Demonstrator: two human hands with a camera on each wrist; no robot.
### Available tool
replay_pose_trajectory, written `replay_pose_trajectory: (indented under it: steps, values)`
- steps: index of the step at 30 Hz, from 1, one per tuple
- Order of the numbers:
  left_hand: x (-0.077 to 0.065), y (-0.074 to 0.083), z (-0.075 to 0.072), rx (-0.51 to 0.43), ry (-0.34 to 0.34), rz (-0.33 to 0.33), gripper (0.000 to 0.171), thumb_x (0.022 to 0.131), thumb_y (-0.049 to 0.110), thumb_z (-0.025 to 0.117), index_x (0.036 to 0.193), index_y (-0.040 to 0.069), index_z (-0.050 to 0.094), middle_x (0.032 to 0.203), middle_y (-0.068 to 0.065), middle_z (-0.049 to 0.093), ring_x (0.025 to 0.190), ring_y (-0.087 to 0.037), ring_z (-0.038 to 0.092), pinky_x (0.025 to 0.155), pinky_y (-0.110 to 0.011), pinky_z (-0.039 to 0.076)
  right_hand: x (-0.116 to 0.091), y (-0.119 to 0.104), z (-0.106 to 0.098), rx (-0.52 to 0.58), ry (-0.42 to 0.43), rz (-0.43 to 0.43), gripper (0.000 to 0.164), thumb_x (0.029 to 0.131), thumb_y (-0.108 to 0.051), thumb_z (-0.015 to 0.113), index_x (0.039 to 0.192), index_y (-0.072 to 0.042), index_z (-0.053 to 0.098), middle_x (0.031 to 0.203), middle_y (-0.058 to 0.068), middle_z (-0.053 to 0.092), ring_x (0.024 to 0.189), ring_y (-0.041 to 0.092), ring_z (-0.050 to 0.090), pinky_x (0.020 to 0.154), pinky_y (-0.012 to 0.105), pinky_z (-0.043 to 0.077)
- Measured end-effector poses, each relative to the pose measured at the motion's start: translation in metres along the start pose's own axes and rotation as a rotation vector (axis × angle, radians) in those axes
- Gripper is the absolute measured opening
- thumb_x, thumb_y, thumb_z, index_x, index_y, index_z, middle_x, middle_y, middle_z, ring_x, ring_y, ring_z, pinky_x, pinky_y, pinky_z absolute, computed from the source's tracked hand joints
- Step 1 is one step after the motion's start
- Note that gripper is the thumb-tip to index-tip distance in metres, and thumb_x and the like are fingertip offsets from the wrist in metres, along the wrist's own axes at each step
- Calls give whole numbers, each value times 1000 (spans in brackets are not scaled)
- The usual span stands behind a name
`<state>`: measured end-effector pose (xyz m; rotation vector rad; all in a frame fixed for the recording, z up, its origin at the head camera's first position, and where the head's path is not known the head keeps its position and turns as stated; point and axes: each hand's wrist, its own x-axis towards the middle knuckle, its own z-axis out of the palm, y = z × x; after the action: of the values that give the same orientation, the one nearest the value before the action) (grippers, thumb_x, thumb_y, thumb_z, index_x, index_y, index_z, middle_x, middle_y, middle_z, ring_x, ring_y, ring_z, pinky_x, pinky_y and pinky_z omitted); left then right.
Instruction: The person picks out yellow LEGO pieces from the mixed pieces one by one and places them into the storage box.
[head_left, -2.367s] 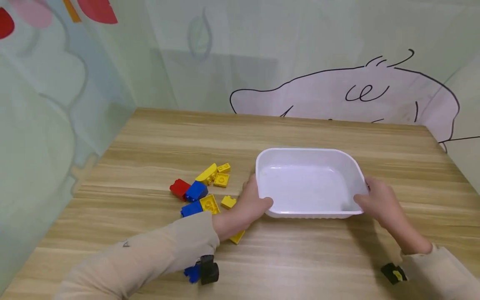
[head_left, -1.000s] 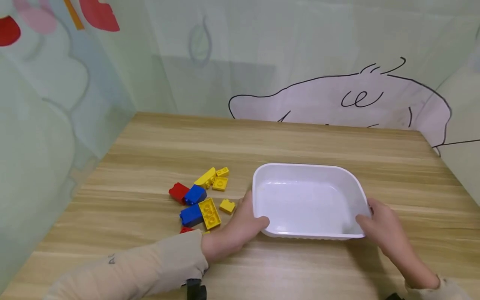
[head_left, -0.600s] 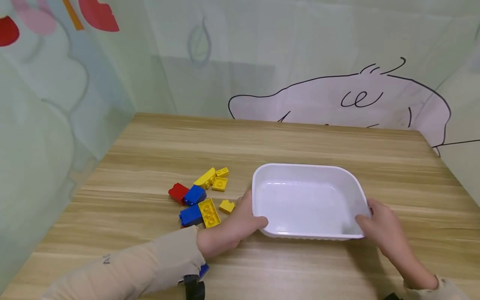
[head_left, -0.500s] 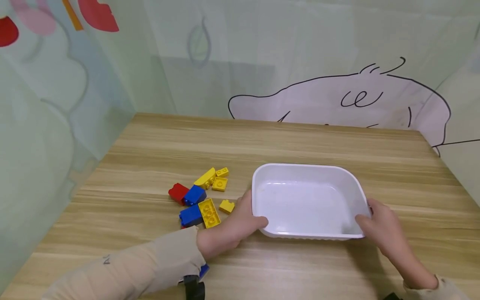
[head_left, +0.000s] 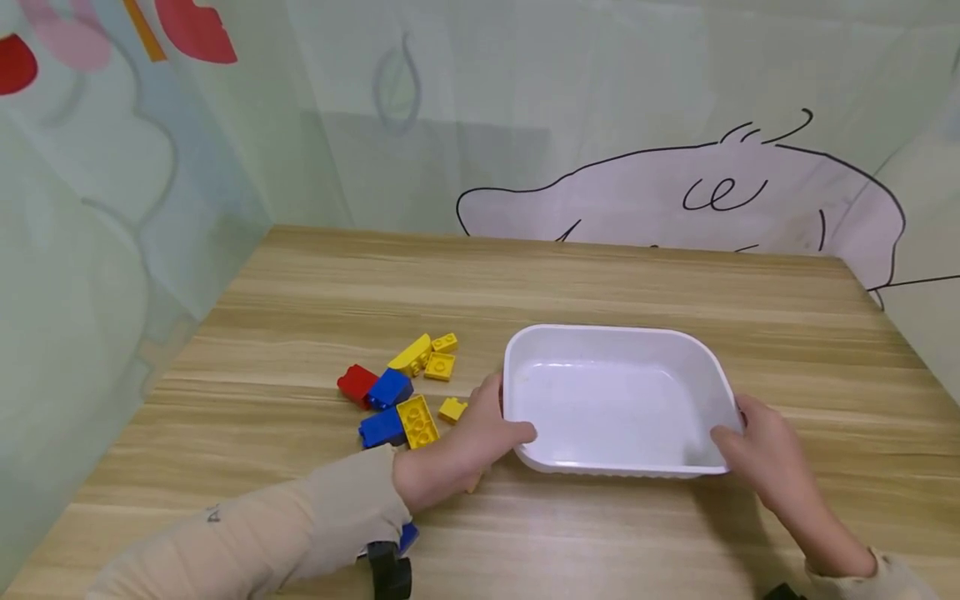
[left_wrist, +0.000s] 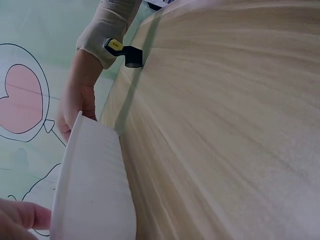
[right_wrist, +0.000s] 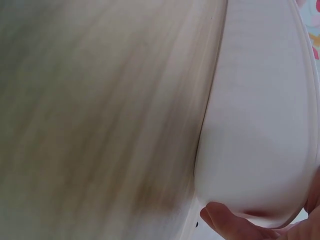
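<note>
A white plastic basin (head_left: 622,400) with rounded corners and nothing in it sits on the wooden table. My left hand (head_left: 476,442) grips its left end, thumb over the rim and fingers on the outer wall. At the opposite end my right hand (head_left: 761,446) holds the rim the same way. In the left wrist view the basin's long side (left_wrist: 95,180) runs close along the tabletop, with the left thumb (left_wrist: 25,217) at its near end. The right wrist view has fingers (right_wrist: 230,222) curled round the basin's corner (right_wrist: 250,185).
Left of the basin lie toy building bricks: a red brick (head_left: 357,386), blue bricks (head_left: 381,427) and several yellow bricks (head_left: 417,421). My left forearm (head_left: 300,525) covers part of the pile. A printed wall (head_left: 412,167) borders the wooden table (head_left: 562,283) at the back and left.
Since the oldest frame the basin, held in both hands, has come nearer to me across the table. Over the last second it has stayed almost still.
</note>
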<state>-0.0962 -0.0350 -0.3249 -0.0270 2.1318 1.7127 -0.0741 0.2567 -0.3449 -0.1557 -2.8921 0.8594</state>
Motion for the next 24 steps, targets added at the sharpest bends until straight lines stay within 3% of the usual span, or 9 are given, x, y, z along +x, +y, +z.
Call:
replay_pose_trajectory:
  steps: [8,17,24]
  values:
    - [4,9,-10,148,63,-43,76,76,11,63,138,8,18,139,-16,27,119,-31,35,92,-43,39,1,-1,-1,6,-19,5,35,72,-4,52,101,15,51,89,33,59,70,31,55,58,44,47]
    - [10,13,-30,241,98,-31,73,77,14,63,138,12,22,140,-15,28,124,-31,32,95,-46,36,2,0,-2,2,-18,2,38,72,-4,51,105,15,50,93,34,58,75,33,56,62,47,47]
    - [17,14,-48,251,104,-14,69,78,12,61,137,9,24,140,-16,31,123,-31,33,93,-45,38,1,0,-1,-11,-17,0,36,71,-5,52,102,14,52,87,30,60,70,31,55,60,45,46]
